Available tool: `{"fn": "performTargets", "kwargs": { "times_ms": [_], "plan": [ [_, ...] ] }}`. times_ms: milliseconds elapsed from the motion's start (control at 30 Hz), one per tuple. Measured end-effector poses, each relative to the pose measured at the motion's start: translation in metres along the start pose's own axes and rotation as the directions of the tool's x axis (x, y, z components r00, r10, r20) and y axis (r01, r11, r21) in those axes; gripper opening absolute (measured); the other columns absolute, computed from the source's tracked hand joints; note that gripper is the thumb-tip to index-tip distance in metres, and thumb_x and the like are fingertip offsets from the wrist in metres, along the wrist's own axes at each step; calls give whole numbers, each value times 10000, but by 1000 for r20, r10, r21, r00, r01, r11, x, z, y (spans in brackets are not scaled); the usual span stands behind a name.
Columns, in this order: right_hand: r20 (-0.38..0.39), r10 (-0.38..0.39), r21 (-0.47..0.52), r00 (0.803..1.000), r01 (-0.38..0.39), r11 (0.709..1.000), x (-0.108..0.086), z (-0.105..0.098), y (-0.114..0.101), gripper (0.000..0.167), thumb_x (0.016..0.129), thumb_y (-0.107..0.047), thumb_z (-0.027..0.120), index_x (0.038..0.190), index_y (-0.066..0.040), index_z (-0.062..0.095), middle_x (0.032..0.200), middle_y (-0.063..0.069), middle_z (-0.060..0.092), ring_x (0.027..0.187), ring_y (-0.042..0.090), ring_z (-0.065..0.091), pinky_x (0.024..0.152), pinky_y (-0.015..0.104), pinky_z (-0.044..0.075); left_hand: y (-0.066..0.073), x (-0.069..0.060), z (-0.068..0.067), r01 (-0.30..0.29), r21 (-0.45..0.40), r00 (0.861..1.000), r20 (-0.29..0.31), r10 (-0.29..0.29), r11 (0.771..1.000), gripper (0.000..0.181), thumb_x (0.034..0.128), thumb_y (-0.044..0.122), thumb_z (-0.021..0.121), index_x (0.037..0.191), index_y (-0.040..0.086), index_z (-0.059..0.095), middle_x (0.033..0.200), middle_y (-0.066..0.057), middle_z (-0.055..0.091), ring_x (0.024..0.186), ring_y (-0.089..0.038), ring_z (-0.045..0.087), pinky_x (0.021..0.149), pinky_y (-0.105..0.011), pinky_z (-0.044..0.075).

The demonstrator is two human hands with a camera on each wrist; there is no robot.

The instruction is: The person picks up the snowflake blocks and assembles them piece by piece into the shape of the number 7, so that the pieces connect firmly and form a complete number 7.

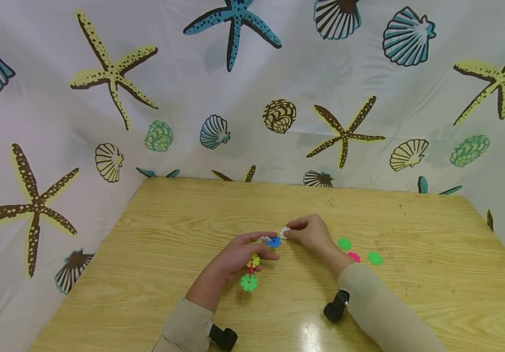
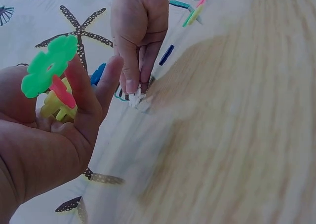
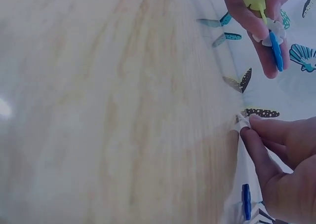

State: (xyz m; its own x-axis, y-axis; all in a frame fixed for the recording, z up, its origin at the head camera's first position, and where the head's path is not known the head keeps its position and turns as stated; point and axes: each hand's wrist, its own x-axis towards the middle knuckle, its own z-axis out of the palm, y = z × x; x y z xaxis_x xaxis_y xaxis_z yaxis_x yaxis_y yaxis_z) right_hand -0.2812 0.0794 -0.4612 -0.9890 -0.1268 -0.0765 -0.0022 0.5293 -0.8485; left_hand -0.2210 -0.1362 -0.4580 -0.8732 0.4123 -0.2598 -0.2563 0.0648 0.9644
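My left hand (image 1: pixel 240 255) holds a chain of joined, notched plastic discs. A green disc (image 1: pixel 249 282) forms its near end, followed by a pink disc (image 1: pixel 250 269) and a yellow disc (image 1: pixel 253 260). At the far end of that chain are a blue disc (image 1: pixel 274 242) and a white disc (image 3: pixel 274 32), between the fingers. Thumb and fingertips of my right hand (image 1: pixel 311 233) pinch a separate white disc (image 1: pixel 284 233), just right of the blue one and apart from it. That white piece is low over the tabletop; whether it touches the wood I cannot tell.
Right of my right forearm, two loose green discs (image 1: pixel 375 258) and a pink disc (image 1: pixel 354 257) lie on the wooden table (image 1: pixel 182 220). A dark blue disc (image 3: pixel 246 202) lies near my right hand. A patterned cloth (image 1: pixel 252 83) hangs behind the table.
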Motion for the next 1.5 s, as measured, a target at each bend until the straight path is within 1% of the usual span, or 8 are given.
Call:
{"fn": "performTargets", "kwargs": {
  "times_ms": [133, 233, 367, 500, 600, 733, 1200, 1500],
  "plan": [
    [-19, 7, 21, 1000, -6, 1000, 0, 1, 3, 221, 850, -185, 805, 1042, -76, 797, 1108, 95, 758, 1060, 220, 676, 920, 366, 549, 1, -1, 0, 1, 12, 1000, -7, -1, 1000, 450, 986, 172, 559, 1437, 170, 553, 1161, -150, 731, 1101, -194, 664, 684, -261, 498],
    [11, 35, 136, 999, -36, 990, 0, 3, 4, 217, 859, -131, 793, 1053, -34, 783, 1117, 129, 747, 999, 184, 696, 876, 328, 582, 1, -3, -1, 0, 17, 1000, -17, 0, 1000, 452, 987, 167, 555, 1439, 165, 549, 1204, -168, 711, 1091, -190, 675, 670, -251, 499],
    [84, 92, 339, 992, -115, 934, -3, 7, 6, 223, 877, -26, 748, 1091, 37, 743, 1137, 186, 710, 885, 161, 718, 801, 295, 613, -2, -4, -2, 8, 9, 1000, -21, -8, 1000, 461, 984, 147, 550, 1445, 151, 542, 1256, -196, 677, 1072, -187, 683, 634, -233, 491],
    [92, 117, 423, 989, -146, 895, -6, 9, 8, 225, 890, 11, 718, 1111, 54, 727, 1140, 194, 694, 855, 150, 718, 782, 286, 613, -5, -4, -2, 10, 4, 1000, -18, -10, 1000, 464, 977, 156, 559, 1441, 158, 548, 1238, -194, 687, 1073, -185, 672, 643, -241, 494],
    [92, 120, 450, 989, -149, 881, -8, 9, 7, 237, 897, 20, 705, 1129, 68, 715, 1149, 206, 685, 860, 157, 724, 793, 295, 611, -6, -3, -3, 7, 6, 1000, -19, -7, 1000, 461, 974, 158, 561, 1435, 167, 556, 1242, -193, 687, 1076, -187, 671, 646, -246, 497],
    [99, 105, 459, 990, -139, 877, -12, 7, 4, 246, 902, 18, 701, 1143, 68, 709, 1155, 210, 682, 873, 164, 728, 815, 310, 608, -6, -1, -3, 0, 6, 1000, -17, 0, 1000, 452, 979, 148, 548, 1430, 172, 561, 1280, -205, 664, 1082, -192, 679, 636, -241, 492],
    [82, 106, 493, 991, -133, 860, -25, 0, 2, 247, 903, 26, 695, 1149, 55, 706, 1123, 190, 688, 853, 149, 727, 816, 314, 610, -6, 6, 0, 1, 29, 999, -46, 0, 1000, 432, 977, 177, 567, 1408, 193, 584, 1128, -110, 741, 1063, -186, 671, 669, -258, 504],
    [78, 101, 524, 992, -127, 842, -32, -3, 2, 258, 898, 39, 696, 1152, 82, 693, 1079, 187, 705, 828, 152, 735, 781, 276, 612, -5, 3, 3, -5, 32, 999, -42, 6, 999, 448, 986, 151, 536, 1433, 164, 557, 1189, -150, 716, 1064, -183, 685, 640, -245, 496]
  ]
}}
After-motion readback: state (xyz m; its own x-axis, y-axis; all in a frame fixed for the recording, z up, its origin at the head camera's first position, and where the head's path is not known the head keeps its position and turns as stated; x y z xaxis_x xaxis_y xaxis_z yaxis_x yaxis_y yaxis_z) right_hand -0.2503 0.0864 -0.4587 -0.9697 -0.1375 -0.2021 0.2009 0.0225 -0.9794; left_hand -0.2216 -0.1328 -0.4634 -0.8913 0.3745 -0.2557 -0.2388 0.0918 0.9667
